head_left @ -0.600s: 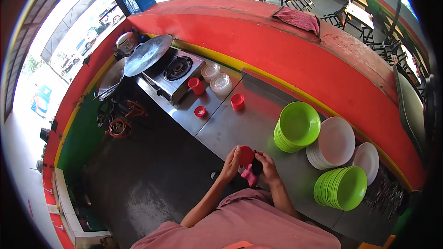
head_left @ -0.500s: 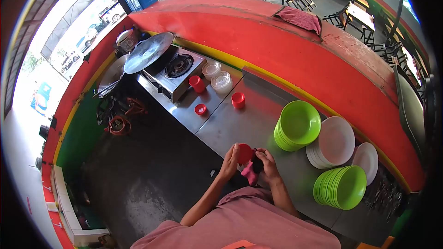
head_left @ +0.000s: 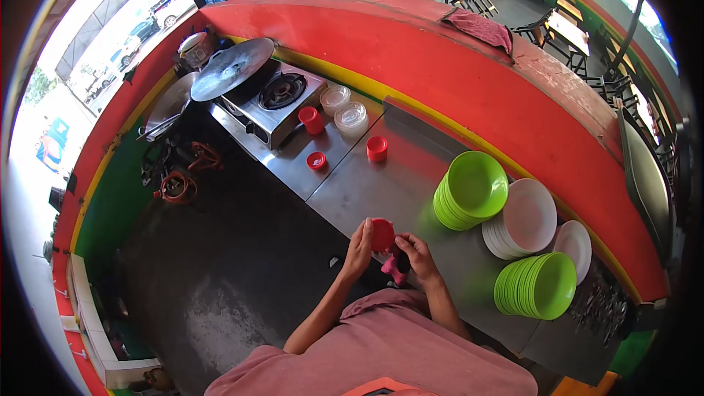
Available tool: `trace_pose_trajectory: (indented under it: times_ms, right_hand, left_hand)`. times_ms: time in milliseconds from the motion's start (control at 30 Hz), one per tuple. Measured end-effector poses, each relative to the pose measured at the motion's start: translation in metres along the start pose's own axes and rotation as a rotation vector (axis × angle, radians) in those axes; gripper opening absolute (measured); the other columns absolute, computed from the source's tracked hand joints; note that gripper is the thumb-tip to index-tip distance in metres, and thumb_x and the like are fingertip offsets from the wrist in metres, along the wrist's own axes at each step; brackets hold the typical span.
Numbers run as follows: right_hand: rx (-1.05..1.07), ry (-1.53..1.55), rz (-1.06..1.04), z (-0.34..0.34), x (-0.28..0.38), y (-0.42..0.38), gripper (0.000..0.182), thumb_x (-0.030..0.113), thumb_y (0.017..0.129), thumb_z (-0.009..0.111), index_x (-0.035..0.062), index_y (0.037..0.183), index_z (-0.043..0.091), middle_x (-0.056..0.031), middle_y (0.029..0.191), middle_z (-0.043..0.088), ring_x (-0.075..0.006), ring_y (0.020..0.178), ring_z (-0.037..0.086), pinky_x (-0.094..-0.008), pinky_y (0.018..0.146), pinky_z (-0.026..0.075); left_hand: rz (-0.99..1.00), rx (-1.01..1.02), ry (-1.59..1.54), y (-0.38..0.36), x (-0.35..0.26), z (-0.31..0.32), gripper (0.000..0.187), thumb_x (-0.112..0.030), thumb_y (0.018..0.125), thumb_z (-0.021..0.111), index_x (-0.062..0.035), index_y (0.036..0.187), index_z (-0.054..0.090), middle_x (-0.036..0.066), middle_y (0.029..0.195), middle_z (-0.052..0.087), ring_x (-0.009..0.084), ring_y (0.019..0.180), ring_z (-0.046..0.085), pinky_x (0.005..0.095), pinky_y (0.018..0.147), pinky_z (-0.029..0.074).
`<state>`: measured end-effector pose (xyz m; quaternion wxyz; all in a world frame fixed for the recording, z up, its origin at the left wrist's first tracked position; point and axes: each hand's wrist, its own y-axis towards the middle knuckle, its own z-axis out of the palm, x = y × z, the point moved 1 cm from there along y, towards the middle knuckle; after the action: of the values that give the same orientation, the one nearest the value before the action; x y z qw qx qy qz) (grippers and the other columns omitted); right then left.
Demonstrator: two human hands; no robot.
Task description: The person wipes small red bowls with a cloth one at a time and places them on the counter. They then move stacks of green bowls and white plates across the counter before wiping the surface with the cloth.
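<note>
Here, just beyond the shirt (head_left: 374, 345), a pink item (head_left: 396, 270) hangs by a dark item (head_left: 403, 259) gripped in the right hand (head_left: 416, 254), while the left hand's (head_left: 357, 252) fingers hold a bright, plain, round red piece (head_left: 382, 235) by the steel counter (head_left: 352, 198), nearer than the red containers (head_left: 377, 149).

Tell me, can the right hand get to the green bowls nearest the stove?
Probably yes: only bare counter shows between the right hand and the green bowls. But its fingers look busy beside the round red thing just now.
</note>
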<state>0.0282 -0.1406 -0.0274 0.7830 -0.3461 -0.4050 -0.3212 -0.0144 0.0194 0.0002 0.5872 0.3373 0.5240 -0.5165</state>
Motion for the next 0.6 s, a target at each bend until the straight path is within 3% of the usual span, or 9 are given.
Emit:
trace_pose_trajectory:
  times_ms: [367, 600]
  right_hand:
    - [-0.035, -0.206, 0.053, 0.019, -0.039, 0.035, 0.020, 0.021, 0.094, 0.064, 0.0002, 0.095, 0.066, -0.0025, 0.081, 0.067, -0.0080, 0.075, 0.061, -0.0231, 0.071, 0.049]
    - [-0.030, -0.296, 0.161, 0.062, -0.049, 0.077, 0.023, 0.021, 0.092, 0.066, -0.0015, 0.092, 0.069, -0.0032, 0.078, 0.068, -0.0083, 0.072, 0.061, -0.0228, 0.068, 0.048]
  left_hand:
    - [-0.067, 0.015, 0.038, 0.002, 0.019, -0.052, 0.043, -0.040, 0.107, 0.033, -0.0026, 0.113, 0.054, 0.003, 0.082, 0.062, 0.0086, 0.063, 0.059, 0.0227, 0.056, 0.048]
    - [-0.103, 0.003, 0.033, 0.027, 0.022, -0.105, 0.041, -0.037, 0.107, 0.037, -0.0009, 0.115, 0.054, 0.004, 0.086, 0.060, 0.0098, 0.067, 0.059, 0.0246, 0.060, 0.049]
